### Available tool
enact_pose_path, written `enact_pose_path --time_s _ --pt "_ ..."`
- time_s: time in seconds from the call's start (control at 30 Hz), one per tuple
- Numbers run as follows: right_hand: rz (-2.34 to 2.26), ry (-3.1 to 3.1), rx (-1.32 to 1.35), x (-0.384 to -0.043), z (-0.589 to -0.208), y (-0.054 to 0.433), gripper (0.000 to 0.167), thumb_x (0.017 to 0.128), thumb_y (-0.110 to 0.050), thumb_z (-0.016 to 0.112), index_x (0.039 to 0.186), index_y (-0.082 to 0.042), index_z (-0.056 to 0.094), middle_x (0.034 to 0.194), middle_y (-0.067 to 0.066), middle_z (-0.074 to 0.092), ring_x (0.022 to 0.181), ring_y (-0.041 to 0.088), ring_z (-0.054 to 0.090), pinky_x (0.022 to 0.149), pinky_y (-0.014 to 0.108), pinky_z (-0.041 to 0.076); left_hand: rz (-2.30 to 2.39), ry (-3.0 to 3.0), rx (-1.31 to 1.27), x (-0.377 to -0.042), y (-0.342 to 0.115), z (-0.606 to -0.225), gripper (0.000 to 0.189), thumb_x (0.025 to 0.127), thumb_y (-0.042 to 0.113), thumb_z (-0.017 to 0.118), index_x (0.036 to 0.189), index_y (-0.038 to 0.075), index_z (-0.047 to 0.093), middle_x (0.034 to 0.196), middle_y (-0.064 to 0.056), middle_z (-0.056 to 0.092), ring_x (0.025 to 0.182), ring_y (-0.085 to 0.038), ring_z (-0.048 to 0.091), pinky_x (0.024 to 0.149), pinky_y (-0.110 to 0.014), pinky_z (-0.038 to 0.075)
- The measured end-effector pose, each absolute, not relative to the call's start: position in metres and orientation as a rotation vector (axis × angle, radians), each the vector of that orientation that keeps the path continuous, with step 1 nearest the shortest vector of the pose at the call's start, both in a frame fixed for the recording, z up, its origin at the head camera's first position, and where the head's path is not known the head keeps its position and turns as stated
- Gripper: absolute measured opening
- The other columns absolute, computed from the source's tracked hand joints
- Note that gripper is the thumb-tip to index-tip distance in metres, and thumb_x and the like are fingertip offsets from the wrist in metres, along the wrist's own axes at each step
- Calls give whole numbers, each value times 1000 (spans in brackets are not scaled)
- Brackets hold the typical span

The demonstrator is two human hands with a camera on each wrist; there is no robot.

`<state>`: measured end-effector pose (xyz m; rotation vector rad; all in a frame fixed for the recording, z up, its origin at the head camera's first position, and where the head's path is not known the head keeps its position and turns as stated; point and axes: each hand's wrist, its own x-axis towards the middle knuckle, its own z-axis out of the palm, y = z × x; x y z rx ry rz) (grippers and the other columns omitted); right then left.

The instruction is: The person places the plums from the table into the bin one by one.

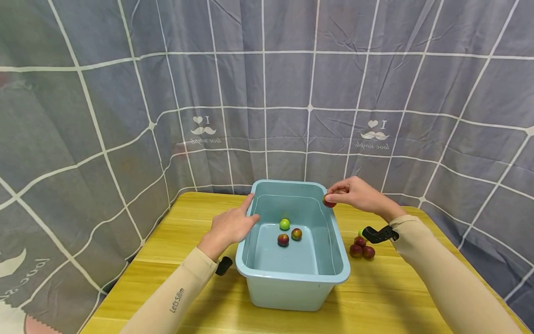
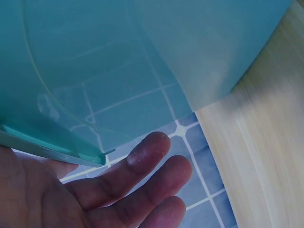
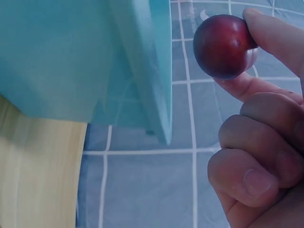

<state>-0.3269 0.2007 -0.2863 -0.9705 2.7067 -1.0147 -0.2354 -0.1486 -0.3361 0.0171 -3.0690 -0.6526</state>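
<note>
A light blue plastic basin (image 1: 294,277) stands on the table. My left hand (image 1: 233,225) rests over its left rim; in the left wrist view its fingers (image 2: 147,152) extend loosely along the outside of the wall. By the far right rim, my right hand (image 1: 362,195) pinches a dark red plum (image 3: 223,46) between thumb and index finger, the other fingers curled in. On the basin floor lie a green round fruit (image 1: 284,224) and two red plums, one (image 1: 283,240) left of the other (image 1: 296,234).
Right of the basin, three dark red plums (image 1: 356,251) sit together on the yellow wood-grain table (image 1: 196,208). Behind them, a green fruit (image 1: 361,233) is partly hidden by the black wrist strap (image 1: 377,234). A grey checked curtain (image 1: 288,83) hangs around the table's back and sides.
</note>
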Motion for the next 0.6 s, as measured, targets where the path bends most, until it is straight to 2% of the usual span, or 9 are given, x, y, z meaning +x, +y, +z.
enact_pose_path --time_s 0.1,0.3,0.6 --pt "-967 2684 -1003 -329 -282 193 25 95 -40 69 104 -18 78 88 -2 75 68 14 52 73 33 43 -660 -3069 17 -236 -149 -336 73 96 52 40 163 36 13 73 -5 59 66 -24 57 55 -37 40" --pt "-870 2650 -1075 -330 -274 175 18 95 -39 69 98 -24 79 62 1 55 55 11 34 59 29 31 -659 -3069 12 -236 -149 -335 74 97 52 39 163 36 12 73 -4 60 67 -23 58 54 -37 40" --pt "-734 2589 -1204 -333 -267 148 16 94 -36 71 91 -22 79 58 9 51 52 9 33 58 27 33 -655 -3081 14 -237 -150 -335 74 96 53 38 163 37 11 75 -4 60 69 -24 58 55 -37 41"
